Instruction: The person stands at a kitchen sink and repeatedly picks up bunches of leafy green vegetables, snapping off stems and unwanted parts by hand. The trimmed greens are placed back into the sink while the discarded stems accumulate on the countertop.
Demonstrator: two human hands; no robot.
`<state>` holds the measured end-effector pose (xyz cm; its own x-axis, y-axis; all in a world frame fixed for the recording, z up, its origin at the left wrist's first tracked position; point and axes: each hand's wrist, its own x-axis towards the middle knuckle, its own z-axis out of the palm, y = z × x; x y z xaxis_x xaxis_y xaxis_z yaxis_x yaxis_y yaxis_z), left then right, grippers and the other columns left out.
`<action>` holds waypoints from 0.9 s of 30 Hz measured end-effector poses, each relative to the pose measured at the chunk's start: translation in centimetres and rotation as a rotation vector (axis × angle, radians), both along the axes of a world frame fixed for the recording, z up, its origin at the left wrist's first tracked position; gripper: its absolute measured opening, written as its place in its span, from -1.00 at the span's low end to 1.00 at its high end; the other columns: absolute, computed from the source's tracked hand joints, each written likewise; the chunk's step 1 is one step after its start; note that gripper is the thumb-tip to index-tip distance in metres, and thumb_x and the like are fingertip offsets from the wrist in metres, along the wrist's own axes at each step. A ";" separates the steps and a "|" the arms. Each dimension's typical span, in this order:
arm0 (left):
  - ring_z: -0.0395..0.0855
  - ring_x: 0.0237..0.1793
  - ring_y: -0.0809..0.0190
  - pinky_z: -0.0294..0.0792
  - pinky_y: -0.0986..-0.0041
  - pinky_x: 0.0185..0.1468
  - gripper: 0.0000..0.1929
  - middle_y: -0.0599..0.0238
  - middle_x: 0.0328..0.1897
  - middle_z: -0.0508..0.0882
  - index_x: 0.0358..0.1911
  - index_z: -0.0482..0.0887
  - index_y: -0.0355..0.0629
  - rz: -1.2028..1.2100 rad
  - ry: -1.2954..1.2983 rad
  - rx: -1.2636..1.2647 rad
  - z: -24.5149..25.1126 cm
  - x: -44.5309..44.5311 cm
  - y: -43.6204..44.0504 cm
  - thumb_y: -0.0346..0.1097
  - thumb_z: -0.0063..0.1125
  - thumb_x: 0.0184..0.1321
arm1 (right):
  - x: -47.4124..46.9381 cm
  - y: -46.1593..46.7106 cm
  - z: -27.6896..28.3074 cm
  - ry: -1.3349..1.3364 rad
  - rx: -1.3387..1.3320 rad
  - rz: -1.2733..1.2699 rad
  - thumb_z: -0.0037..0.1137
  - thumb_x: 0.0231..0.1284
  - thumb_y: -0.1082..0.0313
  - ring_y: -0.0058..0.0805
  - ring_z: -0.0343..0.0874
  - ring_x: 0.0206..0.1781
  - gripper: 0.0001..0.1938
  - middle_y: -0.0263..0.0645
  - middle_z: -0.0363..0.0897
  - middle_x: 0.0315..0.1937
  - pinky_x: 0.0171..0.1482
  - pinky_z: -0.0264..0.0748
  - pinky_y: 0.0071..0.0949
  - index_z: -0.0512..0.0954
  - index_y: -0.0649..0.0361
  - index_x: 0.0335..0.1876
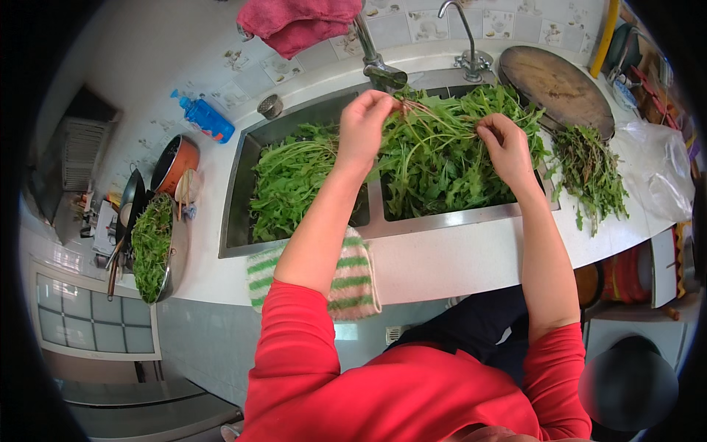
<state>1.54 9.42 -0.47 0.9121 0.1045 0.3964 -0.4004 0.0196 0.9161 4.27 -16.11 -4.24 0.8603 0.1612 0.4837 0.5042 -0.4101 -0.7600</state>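
My left hand (364, 130) pinches the reddish stem ends of some jagged-leaved greens (428, 119) above the right basin of a steel double sink (436, 222). Thumb and fingers of my right hand (504, 146) are closed on a stem of the same greens, further to the right. Below both hands, loose leafy greens (436, 177) heap up in the right basin. More greens (290, 177), pale stems showing, fill much of the left basin. A small pile of darker, wilted-looking greens (591, 171) lies on the counter to the right.
Behind the sink stand a faucet (381, 69) and a slim gooseneck tap (469, 41). A round wooden chopping board (558, 88) and clear plastic bag (660, 166) are at right. Leftward are a blue bottle (207, 119), orange pot (177, 163) and metal bowl (175, 257) of greens. A striped cloth (353, 276) overhangs the edge.
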 end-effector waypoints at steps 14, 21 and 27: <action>0.66 -0.22 0.30 0.44 0.42 -0.04 -0.87 0.31 -0.27 0.69 -0.25 0.59 -0.18 0.264 -0.345 -0.357 5.3 -2.7 1.6 -0.30 0.08 0.40 | -2.0 -0.1 0.0 -0.116 -0.576 0.015 0.14 0.19 0.42 -0.03 0.57 -0.14 -0.91 -0.11 0.60 -0.25 -0.13 0.49 -0.16 0.56 0.26 -0.26; 0.63 -0.28 0.39 0.46 0.52 -0.09 -0.87 0.37 -0.32 0.68 -0.27 0.62 -0.22 -0.020 -0.068 -0.057 1.6 -2.0 -2.6 -0.36 0.04 0.41 | -2.7 1.2 1.5 -0.163 -0.013 0.016 0.19 0.24 0.41 -0.33 0.58 -0.36 -0.87 -0.21 0.61 -0.31 -0.27 0.48 -0.43 0.59 0.28 -0.17; 0.54 -0.29 0.49 0.40 0.59 -0.10 -0.86 0.44 -0.33 0.63 -0.27 0.59 -0.27 -0.118 0.049 0.148 -2.2 -1.6 -4.8 -0.36 0.04 0.41 | -2.3 1.5 1.3 -0.095 0.213 0.184 0.13 0.31 0.49 -0.65 0.49 -0.28 -0.84 -0.36 0.57 -0.30 -0.18 0.46 -0.60 0.59 0.29 -0.05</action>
